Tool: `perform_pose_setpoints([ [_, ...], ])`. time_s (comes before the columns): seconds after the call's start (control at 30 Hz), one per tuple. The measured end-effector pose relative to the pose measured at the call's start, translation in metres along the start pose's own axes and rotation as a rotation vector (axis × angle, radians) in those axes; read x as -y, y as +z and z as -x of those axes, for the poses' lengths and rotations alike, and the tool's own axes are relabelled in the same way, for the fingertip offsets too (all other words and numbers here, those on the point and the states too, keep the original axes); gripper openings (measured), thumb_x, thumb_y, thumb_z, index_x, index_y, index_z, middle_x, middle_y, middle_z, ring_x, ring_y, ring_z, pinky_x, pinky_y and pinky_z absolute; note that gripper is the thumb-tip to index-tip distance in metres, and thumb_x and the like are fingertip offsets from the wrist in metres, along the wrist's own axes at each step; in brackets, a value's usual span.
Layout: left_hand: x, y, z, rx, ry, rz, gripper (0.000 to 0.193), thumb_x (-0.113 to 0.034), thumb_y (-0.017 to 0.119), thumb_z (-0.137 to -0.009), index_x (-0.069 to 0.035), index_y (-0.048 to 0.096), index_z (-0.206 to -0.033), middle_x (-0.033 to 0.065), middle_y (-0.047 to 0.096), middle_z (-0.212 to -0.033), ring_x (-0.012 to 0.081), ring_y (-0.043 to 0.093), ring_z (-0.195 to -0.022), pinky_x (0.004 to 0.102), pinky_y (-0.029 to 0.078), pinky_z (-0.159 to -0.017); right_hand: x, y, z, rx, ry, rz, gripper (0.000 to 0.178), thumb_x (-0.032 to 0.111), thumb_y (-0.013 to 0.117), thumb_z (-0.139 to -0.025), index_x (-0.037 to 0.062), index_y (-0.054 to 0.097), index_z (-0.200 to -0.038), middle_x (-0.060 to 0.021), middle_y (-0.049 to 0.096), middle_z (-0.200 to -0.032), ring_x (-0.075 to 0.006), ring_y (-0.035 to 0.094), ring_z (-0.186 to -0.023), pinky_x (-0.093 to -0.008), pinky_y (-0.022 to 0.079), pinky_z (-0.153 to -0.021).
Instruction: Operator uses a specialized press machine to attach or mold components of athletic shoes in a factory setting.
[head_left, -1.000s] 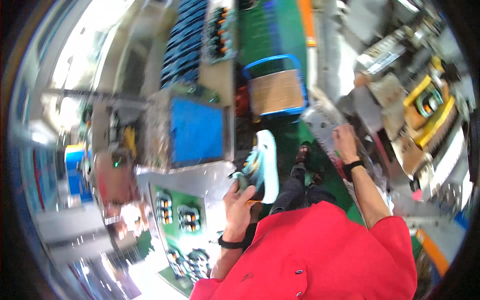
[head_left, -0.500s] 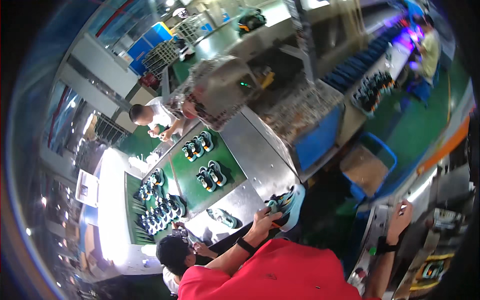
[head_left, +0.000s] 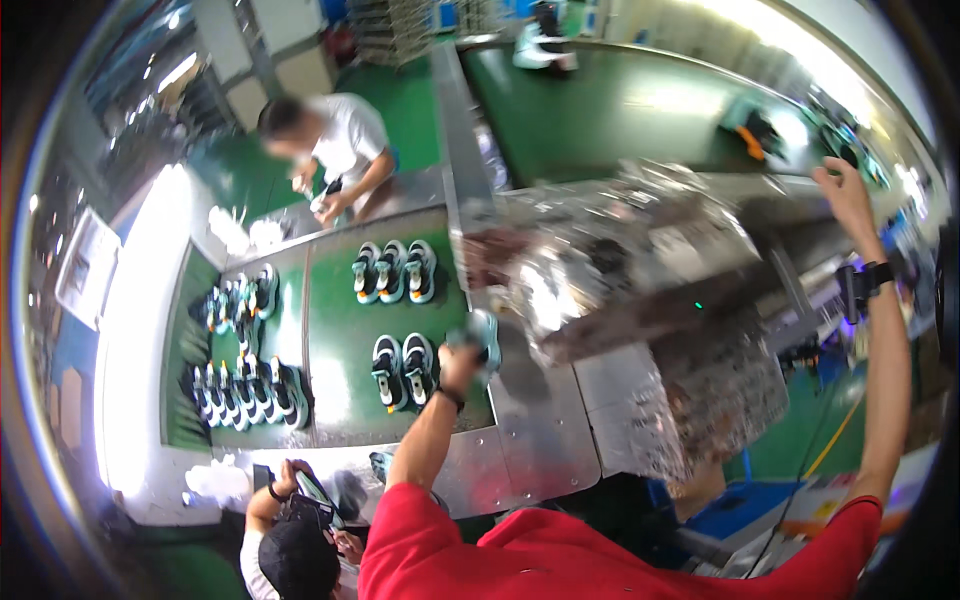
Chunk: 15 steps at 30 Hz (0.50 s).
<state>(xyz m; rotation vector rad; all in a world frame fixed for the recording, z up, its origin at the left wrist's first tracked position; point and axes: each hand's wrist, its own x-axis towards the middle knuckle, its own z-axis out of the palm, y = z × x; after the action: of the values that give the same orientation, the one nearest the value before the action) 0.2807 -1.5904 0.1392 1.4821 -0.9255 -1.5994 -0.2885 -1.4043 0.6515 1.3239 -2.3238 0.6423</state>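
Note:
My left hand (head_left: pixel 458 370), blurred by motion, grips a light-blue and dark sneaker (head_left: pixel 487 340) at the right edge of the green belt (head_left: pixel 340 330). Just left of it stand two matching sneakers (head_left: pixel 417 368), with a row of three sneakers (head_left: pixel 392 270) farther back. My right arm stretches far out to the right. Its hand (head_left: pixel 848 195) is empty, fingers apart and slightly curled, by the near edge of another green conveyor (head_left: pixel 600 130). Beyond that hand lie a blurred sneaker with an orange part (head_left: pixel 755 130) and more pale-blue footwear (head_left: pixel 850 150).
Several sneakers (head_left: pixel 245 390) crowd the belt's left end. A plastic-wrapped machine (head_left: pixel 610 260) stands between the two belts. One co-worker in white (head_left: pixel 345 150) handles something across the belt; another in a black cap (head_left: pixel 300 555) works close at my left. A shoe (head_left: pixel 543 50) sits on the far conveyor.
My view has turned, bringing the far conveyor into sight. The left hand has carried its sneaker to beside the pair on the belt. My right arm has swung up and outward.

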Motion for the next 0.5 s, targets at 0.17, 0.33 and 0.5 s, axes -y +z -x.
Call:
perform_pose_setpoints([
  [0.17,-0.045,-0.011,-0.150,-0.297,0.147,-0.376,0.062,-0.018,0.072,-0.066,0.000,0.048,-0.120,0.0253,0.063,-0.107,0.0412,0.061,-0.103,0.0425,0.048,-0.091,0.069,0.099,-0.131,0.225,0.269,-0.063,0.073,0.059,0.055,-0.088,-0.0029,0.055,-0.127,-0.0117,0.065,-0.096,-0.0177,0.060,-0.069,-0.0308,0.049,-0.065],
  [0.33,-0.048,-0.009,-0.229,-0.233,0.452,-0.733,0.048,-0.003,0.052,-0.076,0.001,0.044,-0.124,0.0303,0.052,-0.120,0.0483,0.055,-0.104,0.0494,0.047,-0.088,-0.042,0.147,-0.267,0.501,0.335,-0.260,0.064,0.055,0.053,-0.092,0.0001,0.059,-0.125,-0.0077,0.062,-0.112,-0.0146,0.054,-0.103,-0.0302,0.043,-0.089],
  [0.5,-0.013,-0.001,-0.143,-0.020,0.667,-0.438,0.065,-0.007,0.063,-0.081,0.006,0.036,-0.138,0.0288,0.042,-0.139,0.0397,0.039,-0.132,0.0395,0.034,-0.109,-0.032,0.113,-0.189,0.376,0.173,-0.662,0.063,0.052,0.054,-0.092,0.0030,0.054,-0.131,-0.0088,0.054,-0.130,-0.0173,0.050,-0.117,-0.0309,0.037,-0.101],
])
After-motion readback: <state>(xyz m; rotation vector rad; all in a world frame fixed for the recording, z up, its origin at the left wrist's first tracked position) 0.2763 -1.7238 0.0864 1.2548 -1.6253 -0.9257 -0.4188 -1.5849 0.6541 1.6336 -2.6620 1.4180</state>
